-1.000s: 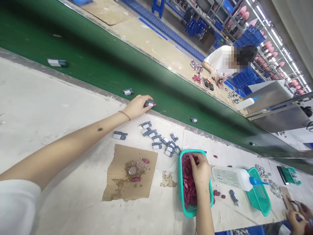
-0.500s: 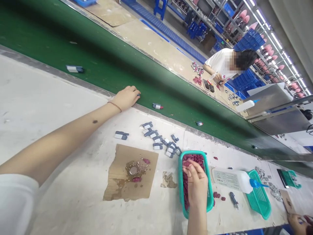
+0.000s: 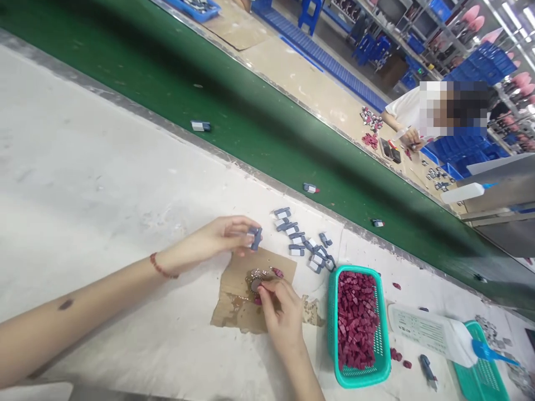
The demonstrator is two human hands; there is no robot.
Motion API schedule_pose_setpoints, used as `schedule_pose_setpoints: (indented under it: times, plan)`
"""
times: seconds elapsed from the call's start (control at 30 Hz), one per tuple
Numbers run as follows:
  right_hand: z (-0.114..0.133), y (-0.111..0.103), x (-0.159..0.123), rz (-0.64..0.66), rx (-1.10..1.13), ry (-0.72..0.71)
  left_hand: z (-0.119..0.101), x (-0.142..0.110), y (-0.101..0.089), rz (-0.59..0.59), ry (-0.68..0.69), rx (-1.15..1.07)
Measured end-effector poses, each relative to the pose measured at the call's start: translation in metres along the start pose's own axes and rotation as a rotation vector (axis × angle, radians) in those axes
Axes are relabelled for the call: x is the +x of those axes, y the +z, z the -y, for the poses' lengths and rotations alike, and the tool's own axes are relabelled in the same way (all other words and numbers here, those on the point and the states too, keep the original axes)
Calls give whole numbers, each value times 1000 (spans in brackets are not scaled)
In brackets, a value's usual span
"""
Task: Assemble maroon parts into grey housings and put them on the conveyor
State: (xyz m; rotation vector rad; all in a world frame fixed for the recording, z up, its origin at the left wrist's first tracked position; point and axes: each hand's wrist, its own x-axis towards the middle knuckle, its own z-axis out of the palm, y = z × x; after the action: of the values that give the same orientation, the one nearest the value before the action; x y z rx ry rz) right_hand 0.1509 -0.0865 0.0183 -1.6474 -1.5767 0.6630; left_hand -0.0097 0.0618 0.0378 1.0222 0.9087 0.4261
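- Teal plastic basket (image 3: 333, 312) beside the right hand, filled with dark red pieces (image 3: 357, 320), probably set there for easy reach.
- Right hand (image 3: 286, 312): thumb and forefinger drawn close at a round disc (image 3: 256, 285) on wet-stained cardboard (image 3: 232, 278), which likely keeps liquid off the bench (image 3: 167, 323); whether they pinch anything, I cannot tell.
- Left hand (image 3: 228, 236), apart from the right: thumb and fingers closed on a grey-blue part (image 3: 256, 238) near the cardboard's far edge, perhaps to keep it dry.
- Beyond, similar parts (image 3: 296, 239) lie clustered, seemingly for easy grabbing.
- Green belt (image 3: 267, 133) farther off; across it, a co-worker (image 3: 407, 108).
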Motion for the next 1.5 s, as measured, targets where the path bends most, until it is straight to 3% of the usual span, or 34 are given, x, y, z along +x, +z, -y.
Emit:
schedule_pose_setpoints:
  times: [0.13, 0.4, 0.53, 0.7, 0.83, 1.03, 1.5]
  plan:
    - [1, 1, 2, -6, -13, -7, 12, -22, 9, -32, -111, -167]
    - [-3, -1, -6, -95, -6, 124, 30, -31, 19, -14, -212, -391]
    - [-7, 1, -10, -121, 124, 251, 34, -34, 22, 3, -264, -442]
    - [1, -2, -12, -242, 385, 381, 37, -37, 21, 65, -303, -490]
    - [19, -6, -5, -297, 486, 332, 39, -39, 21, 153, -259, -457]
    - [39, -9, 8, -283, 505, 199, 35, -44, 25, 171, -193, -327]
    - [31, -3, 4, -151, 392, 155, 38, -45, 26, 218, -164, -312]
